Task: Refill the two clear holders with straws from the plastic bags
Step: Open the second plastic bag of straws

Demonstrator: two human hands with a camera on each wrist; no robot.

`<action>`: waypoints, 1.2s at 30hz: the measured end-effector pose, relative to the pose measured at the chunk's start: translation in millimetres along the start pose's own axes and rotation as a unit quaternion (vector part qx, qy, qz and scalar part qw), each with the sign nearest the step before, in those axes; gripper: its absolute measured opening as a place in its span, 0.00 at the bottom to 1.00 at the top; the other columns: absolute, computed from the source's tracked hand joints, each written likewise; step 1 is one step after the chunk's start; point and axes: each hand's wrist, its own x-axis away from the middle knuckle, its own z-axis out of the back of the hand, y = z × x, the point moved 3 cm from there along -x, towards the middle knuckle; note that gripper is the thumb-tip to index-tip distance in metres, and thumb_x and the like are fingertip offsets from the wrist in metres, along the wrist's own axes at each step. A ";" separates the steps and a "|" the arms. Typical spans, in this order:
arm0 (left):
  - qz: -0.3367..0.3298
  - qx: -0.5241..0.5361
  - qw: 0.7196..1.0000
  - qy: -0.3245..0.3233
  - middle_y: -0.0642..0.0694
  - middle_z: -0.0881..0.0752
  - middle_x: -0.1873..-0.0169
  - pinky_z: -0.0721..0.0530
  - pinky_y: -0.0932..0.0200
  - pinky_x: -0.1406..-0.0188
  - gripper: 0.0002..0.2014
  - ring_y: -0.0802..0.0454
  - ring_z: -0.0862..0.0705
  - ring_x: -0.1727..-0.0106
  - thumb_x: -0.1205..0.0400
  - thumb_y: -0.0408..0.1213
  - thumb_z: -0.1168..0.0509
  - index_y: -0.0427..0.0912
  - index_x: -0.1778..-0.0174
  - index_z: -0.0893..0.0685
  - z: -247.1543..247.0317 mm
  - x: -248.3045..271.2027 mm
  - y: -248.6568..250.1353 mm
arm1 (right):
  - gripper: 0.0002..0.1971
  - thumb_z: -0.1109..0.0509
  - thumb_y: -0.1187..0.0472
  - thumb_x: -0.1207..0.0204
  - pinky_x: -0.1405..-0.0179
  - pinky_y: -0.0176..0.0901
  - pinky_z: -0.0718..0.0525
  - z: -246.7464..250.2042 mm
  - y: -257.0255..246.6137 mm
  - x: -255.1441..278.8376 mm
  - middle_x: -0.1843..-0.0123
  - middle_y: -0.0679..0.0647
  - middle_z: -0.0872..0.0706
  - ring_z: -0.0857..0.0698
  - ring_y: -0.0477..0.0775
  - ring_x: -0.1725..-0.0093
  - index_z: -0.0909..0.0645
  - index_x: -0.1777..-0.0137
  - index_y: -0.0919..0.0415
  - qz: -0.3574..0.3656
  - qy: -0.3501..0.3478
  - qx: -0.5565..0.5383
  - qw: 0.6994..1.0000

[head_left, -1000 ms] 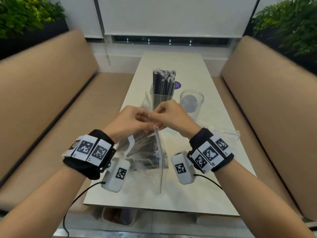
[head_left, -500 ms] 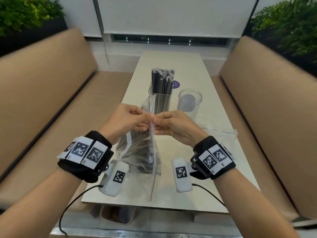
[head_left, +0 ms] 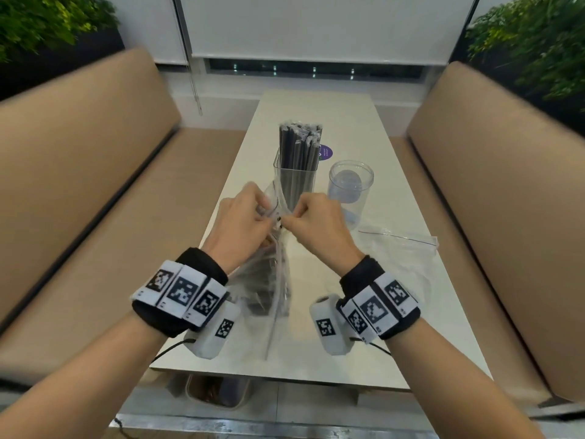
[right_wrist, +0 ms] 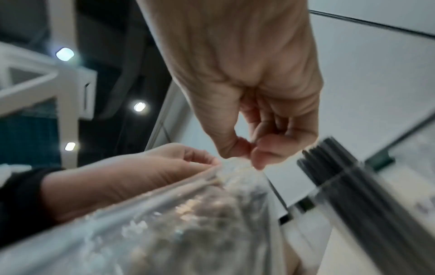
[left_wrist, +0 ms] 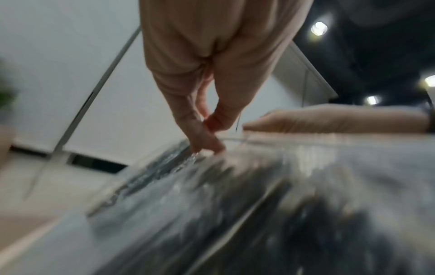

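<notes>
Left hand (head_left: 243,223) pinches one lip of the straw bag (head_left: 269,286) at its top edge, held upright over the table (head_left: 316,115); the left wrist view shows thumb and forefinger closed on the plastic. Right hand (head_left: 316,223) pinches the facing lip, its fingertips (right_wrist: 259,158) pressed together. Only the head view shows the square holder (head_left: 296,179) packed with straws, the round holder (head_left: 350,188) bare, and an emptied bag (head_left: 402,248) lying flat rightmost.
</notes>
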 end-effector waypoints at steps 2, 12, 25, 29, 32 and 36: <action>-0.070 -0.086 0.993 0.038 0.46 0.20 0.70 0.25 0.56 0.71 0.07 0.46 0.21 0.69 0.22 0.24 0.40 0.40 0.53 0.27 2.5 2.7 1.6 | 0.09 0.29 0.65 0.30 0.72 0.45 0.31 6.1 0.2 -1.9 0.70 0.60 0.22 0.24 0.57 0.69 0.25 0.68 0.65 0.024 0.027 0.045 0.998; -0.063 -0.169 0.983 -0.040 0.45 0.25 0.55 0.32 0.71 0.67 0.07 0.49 0.26 0.54 0.21 0.29 0.35 0.41 0.52 0.13 2.2 -4.8 -4.6 | 0.12 0.32 0.66 0.24 0.82 0.36 0.19 -8.3 10.2 -13.2 0.50 0.64 0.15 0.17 0.53 0.70 0.25 0.41 0.64 -0.064 -0.093 -0.028 0.993; -0.019 0.005 0.991 -0.135 0.49 0.22 0.48 0.24 0.74 0.73 0.55 0.61 0.23 0.73 0.36 0.11 0.28 0.63 0.20 0.38 54.0 13.0 -43.0 | 0.08 0.31 0.67 0.21 0.71 0.34 0.15 36.6 16.1 -1.4 0.63 0.56 0.14 0.16 0.49 0.68 0.13 0.46 0.64 -0.004 -0.136 -0.059 0.989; -0.028 -0.125 0.984 -0.124 0.43 0.24 0.50 0.28 0.68 0.70 0.55 0.57 0.26 0.61 0.33 0.19 0.32 0.74 0.20 0.44 52.4 11.0 -53.9 | 0.07 0.27 0.59 0.21 0.75 0.30 0.27 43.7 38.9 -4.6 0.77 0.47 0.20 0.24 0.44 0.78 0.12 0.60 0.58 -0.012 -0.084 -0.036 0.996; -0.010 -0.167 0.975 -0.149 0.51 0.36 0.59 0.25 0.69 0.66 0.55 0.51 0.31 0.62 0.30 0.21 0.32 0.74 0.19 0.49 47.1 10.5 -58.4 | 0.13 0.29 0.56 0.19 0.74 0.29 0.27 42.6 49.8 -2.4 0.78 0.48 0.23 0.25 0.44 0.78 0.13 0.65 0.58 -0.017 -0.055 -0.009 0.998; -0.017 -0.102 0.971 -0.217 0.48 0.38 0.33 0.11 0.48 0.48 0.67 0.39 0.23 0.42 0.38 0.27 0.23 0.77 0.21 0.62 32.4 10.9 -63.7 | 0.13 0.39 0.57 0.13 0.65 0.38 0.18 23.7 52.1 2.0 0.59 0.55 0.21 0.20 0.51 0.60 0.19 0.53 0.65 -0.115 -0.122 -0.166 0.972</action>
